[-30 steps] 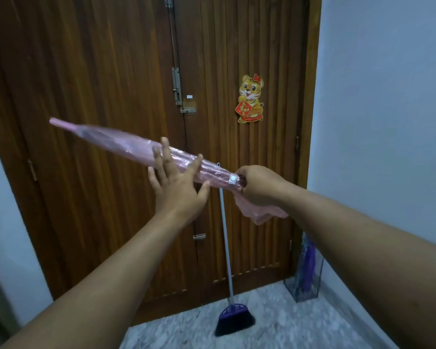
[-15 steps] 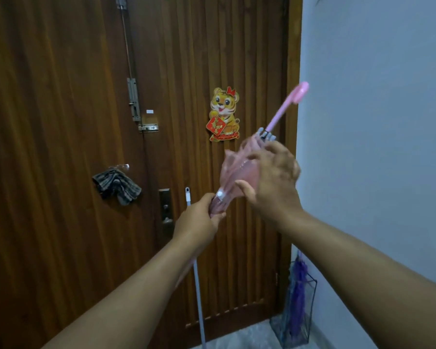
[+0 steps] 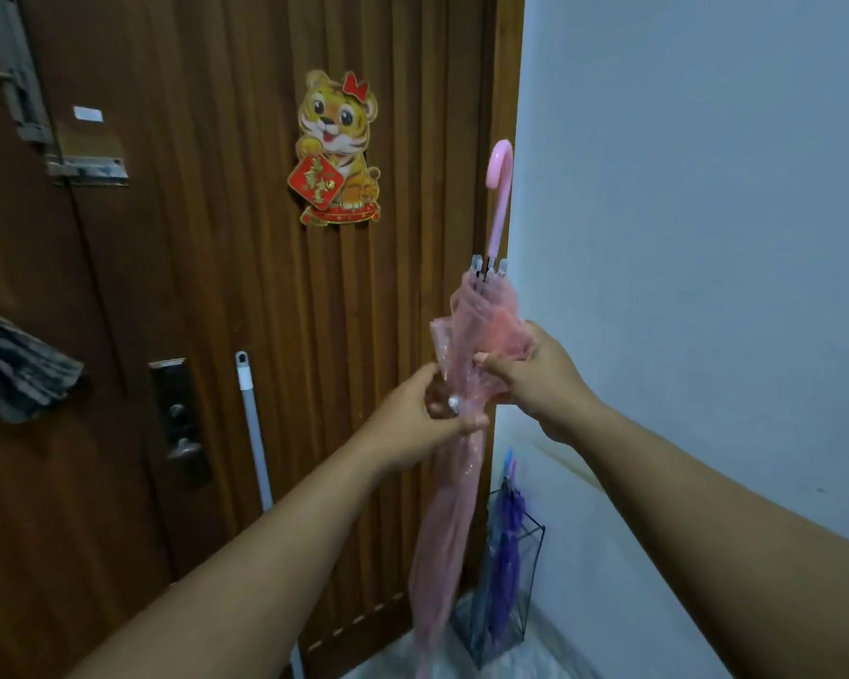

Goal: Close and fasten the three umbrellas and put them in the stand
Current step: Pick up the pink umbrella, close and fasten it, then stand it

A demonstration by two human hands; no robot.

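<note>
Pink umbrella (image 3: 454, 482): I have it near upright in front of the door, hook handle (image 3: 501, 174) at 12 o'clock, tip down at 6 o'clock near the floor. Canopy folded, clear pink plastic, loose and bunched around its upper part.

Left grip (image 3: 415, 419): fingers curled round the umbrella's waist, pinching the canopy at a small white snap (image 3: 453, 401) on the strap. I cannot tell whether the snap is fastened.

Right grip (image 3: 535, 372): just above the left, at 1 o'clock from it. Thumb and fingers pinch the bunched canopy folds from the right side.

Stand (image 3: 525, 580): wire-frame, on the floor in the corner where door frame meets wall, at 5 o'clock from my hands. The pink umbrella's lower end hangs just left of it, outside it.

Purple umbrella (image 3: 508, 556): upright inside the stand. A blue tip (image 3: 509, 458) shows beside it at the top; I cannot tell how many umbrellas are in there.

Door (image 3: 216, 286): dark wood, vertical ribs, fills the view from 9 to 12 o'clock.

Tiger sticker (image 3: 337, 149): on the door, at 11 o'clock from my hands.

Broom handle (image 3: 253, 433): grey pole leaning on the door, left of my left forearm.

Lock plate (image 3: 180, 423): on the door at 9 o'clock, lever below it.

Cloth (image 3: 16, 370): checked, hanging at the far left edge.

Wall (image 3: 707, 237): pale, right side.
</note>
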